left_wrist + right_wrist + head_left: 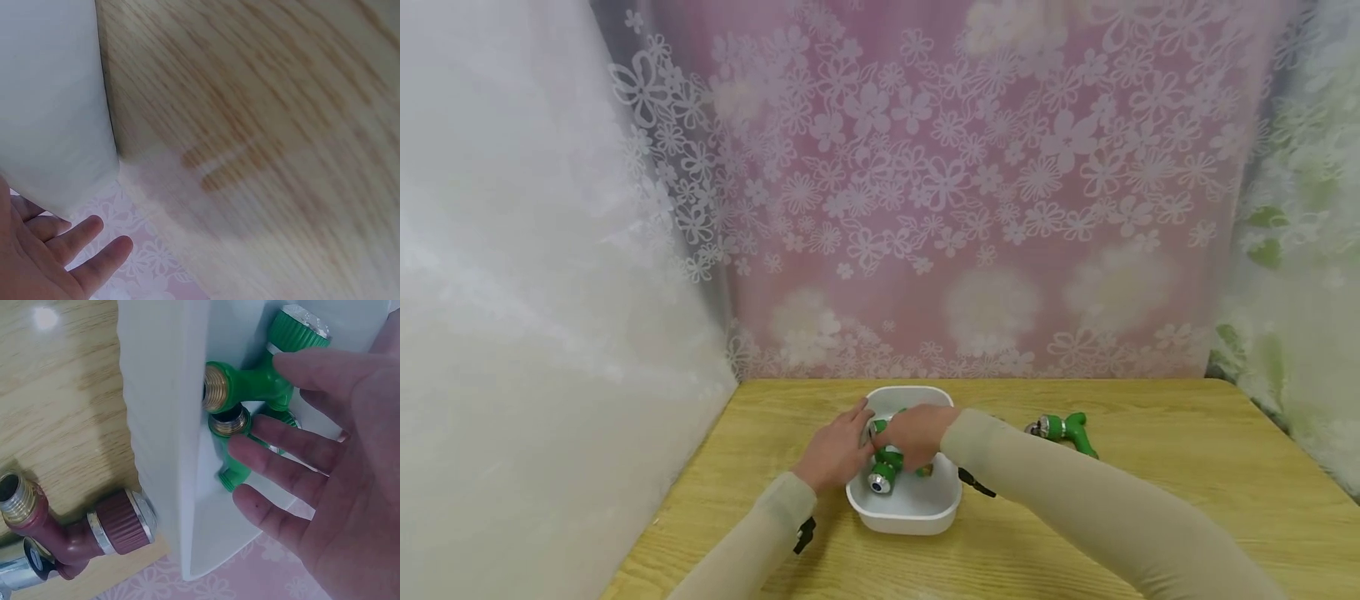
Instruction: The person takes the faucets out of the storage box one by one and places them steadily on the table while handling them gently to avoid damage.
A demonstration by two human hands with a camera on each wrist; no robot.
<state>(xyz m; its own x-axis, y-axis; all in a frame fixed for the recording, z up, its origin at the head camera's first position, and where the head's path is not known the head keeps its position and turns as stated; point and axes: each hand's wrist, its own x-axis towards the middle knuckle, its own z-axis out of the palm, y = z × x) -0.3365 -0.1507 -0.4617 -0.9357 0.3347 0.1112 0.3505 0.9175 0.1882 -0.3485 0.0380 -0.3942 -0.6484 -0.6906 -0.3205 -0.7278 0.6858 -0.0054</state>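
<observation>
A white plastic basin (pixel 908 523) on the table holds green angle valves with ribbed knobs and brass threads. Inside it my right hand (pixel 917 433) pinches a green valve (pixel 253 384), the thumb lying against its body near the silver-ended knob. Below, another green valve (pixel 236 464) lies close by the other fingers of that hand. At the left rim rests my left hand (pixel 835 450). In the left wrist view, this hand (pixel 50 256) has loosely extended fingers beside the basin's wall; some fingertips are hidden behind it.
Right of the basin, a green valve (pixel 1067 429) lies on the wooden table (pixel 760 408), partly behind the right sleeve. A maroon valve (pixel 75 537) lies outside the basin, beside a silver metal part (pixel 22 572). A pink flowered curtain (pixel 970 208) hangs behind the table.
</observation>
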